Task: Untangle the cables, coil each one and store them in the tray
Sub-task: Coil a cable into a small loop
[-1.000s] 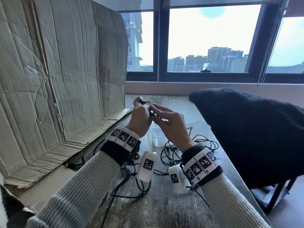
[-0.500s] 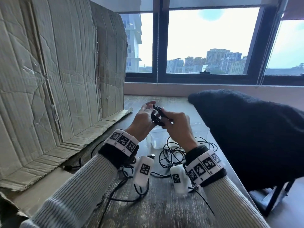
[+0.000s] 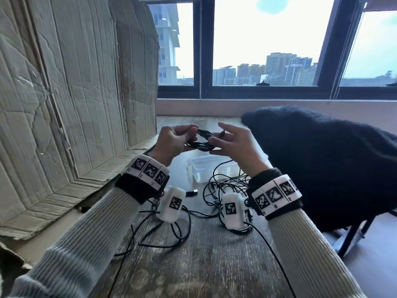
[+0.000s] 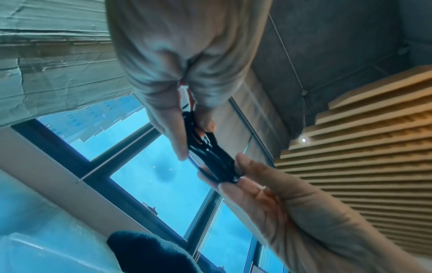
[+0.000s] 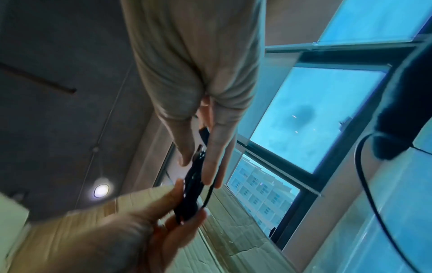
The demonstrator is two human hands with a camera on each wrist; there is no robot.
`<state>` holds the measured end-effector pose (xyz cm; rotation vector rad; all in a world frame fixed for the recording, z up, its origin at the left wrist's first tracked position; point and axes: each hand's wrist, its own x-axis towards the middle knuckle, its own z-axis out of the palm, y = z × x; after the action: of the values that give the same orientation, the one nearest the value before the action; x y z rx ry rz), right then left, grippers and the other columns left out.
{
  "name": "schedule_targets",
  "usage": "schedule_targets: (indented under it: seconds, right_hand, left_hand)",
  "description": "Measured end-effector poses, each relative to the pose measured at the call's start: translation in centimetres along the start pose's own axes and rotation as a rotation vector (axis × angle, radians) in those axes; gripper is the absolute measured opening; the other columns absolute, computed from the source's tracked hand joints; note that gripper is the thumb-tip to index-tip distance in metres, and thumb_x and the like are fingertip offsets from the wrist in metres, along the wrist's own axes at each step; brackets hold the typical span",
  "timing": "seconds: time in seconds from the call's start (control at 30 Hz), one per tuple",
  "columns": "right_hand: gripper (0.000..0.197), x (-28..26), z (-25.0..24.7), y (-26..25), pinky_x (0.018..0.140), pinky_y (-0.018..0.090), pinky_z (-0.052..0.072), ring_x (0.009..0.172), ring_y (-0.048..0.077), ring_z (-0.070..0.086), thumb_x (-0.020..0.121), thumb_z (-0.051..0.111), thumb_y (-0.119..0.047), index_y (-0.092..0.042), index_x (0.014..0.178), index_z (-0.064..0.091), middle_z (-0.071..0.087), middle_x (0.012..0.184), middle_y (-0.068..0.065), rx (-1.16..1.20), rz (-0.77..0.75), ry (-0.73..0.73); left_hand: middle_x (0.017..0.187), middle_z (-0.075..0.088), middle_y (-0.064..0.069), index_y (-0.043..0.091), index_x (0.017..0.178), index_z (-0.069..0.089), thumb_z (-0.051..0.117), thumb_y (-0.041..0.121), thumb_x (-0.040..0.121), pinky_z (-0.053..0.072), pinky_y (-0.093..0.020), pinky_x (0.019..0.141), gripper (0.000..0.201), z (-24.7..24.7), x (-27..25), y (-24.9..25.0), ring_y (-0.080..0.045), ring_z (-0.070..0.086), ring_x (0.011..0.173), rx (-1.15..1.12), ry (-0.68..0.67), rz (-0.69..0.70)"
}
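Fingers (image 3: 189, 128) of my left hand (image 3: 171, 140) are curled round one side of the coil (image 3: 202, 141), thumb on top. Right hand (image 3: 232, 143) pinches the other side, and the plug end (image 3: 222, 133) looks caught between its thumb and forefinger. Coil is up in the air between both hands, above the tray (image 3: 202, 168). Left wrist view shows the loops bunched but splaying a bit toward the right palm.

Judgement: this is the finishing wrap on this cable. To do it well:
- keep the left grip firm so the loops don't spring open
- pass the plug end round or through the bundle with the right, snug, not tight enough to kink
- lower it flat into the tray, release right first, then left

Risk: the loose tangle (image 3: 223, 186) on the surface (image 3: 204, 265) lies just beside the tray, partly over its rim. I can't tell if a strand still links it to the coil, so I'd check before lowering.
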<state>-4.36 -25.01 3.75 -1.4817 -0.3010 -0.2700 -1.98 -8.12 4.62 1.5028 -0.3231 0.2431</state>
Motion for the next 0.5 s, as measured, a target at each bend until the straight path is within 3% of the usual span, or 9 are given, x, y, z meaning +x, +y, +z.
schedule_targets:
  seconds: [0.1,0.2,0.3,0.4,0.5]
  right_hand:
    - [0.024,-0.4,-0.9,-0.8,0.091,0.033,0.055,0.091,0.031,0.069,0.084,0.063,0.009,0.007,0.108,0.062,0.069,0.101,0.022,0.253,0.086,-0.066]
    - [0.017,0.0,-1.2,-0.4,0.083,0.026,0.057,0.087,0.024,0.072,0.086,0.055,0.014,0.010,0.100,0.064,0.073,0.093,0.018,0.452,0.186,-0.066]
    - [0.015,0.2,-1.2,-0.2,0.085,0.031,0.058,0.084,0.023,0.072,0.086,0.062,0.005,0.003,0.098,0.068,0.073,0.094,0.015,0.485,0.207,-0.058]
    - [0.016,0.2,-1.4,-0.2,0.086,0.035,0.057,0.091,0.023,0.070,0.085,0.067,-0.009,-0.010,0.101,0.070,0.072,0.102,0.008,0.440,0.225,-0.097]
    - [0.020,0.1,-1.5,-0.5,0.082,0.039,0.056,0.101,0.026,0.067,0.080,0.068,-0.015,-0.014,0.100,0.070,0.068,0.116,0.008,0.511,0.225,-0.133]
  left_hand:
    - [0.077,0.063,-0.011,-0.004,0.110,0.065,0.062,0.005,0.089,0.059,-0.027,0.060,0.023,-0.3,0.4,0.0,-0.019,0.061,0.070,-0.069,0.072,0.006]
    - [0.077,0.064,-0.010,-0.001,0.107,0.066,0.061,0.005,0.089,0.060,-0.028,0.062,0.020,-0.2,0.3,0.1,-0.017,0.062,0.071,-0.091,0.075,0.038]
    - [0.077,0.065,-0.011,0.003,0.103,0.068,0.062,0.005,0.089,0.060,-0.030,0.064,0.016,-0.1,0.1,0.2,-0.018,0.063,0.070,-0.088,0.043,0.055]
    - [0.076,0.066,-0.010,0.002,0.104,0.068,0.062,0.005,0.089,0.059,-0.026,0.062,0.017,-0.5,0.1,0.7,-0.017,0.064,0.069,-0.053,-0.014,0.065]
    - [0.071,0.070,-0.002,0.001,0.110,0.066,0.061,0.001,0.089,0.058,-0.024,0.065,0.022,-0.6,-0.3,0.8,-0.010,0.066,0.068,0.062,-0.146,0.092]
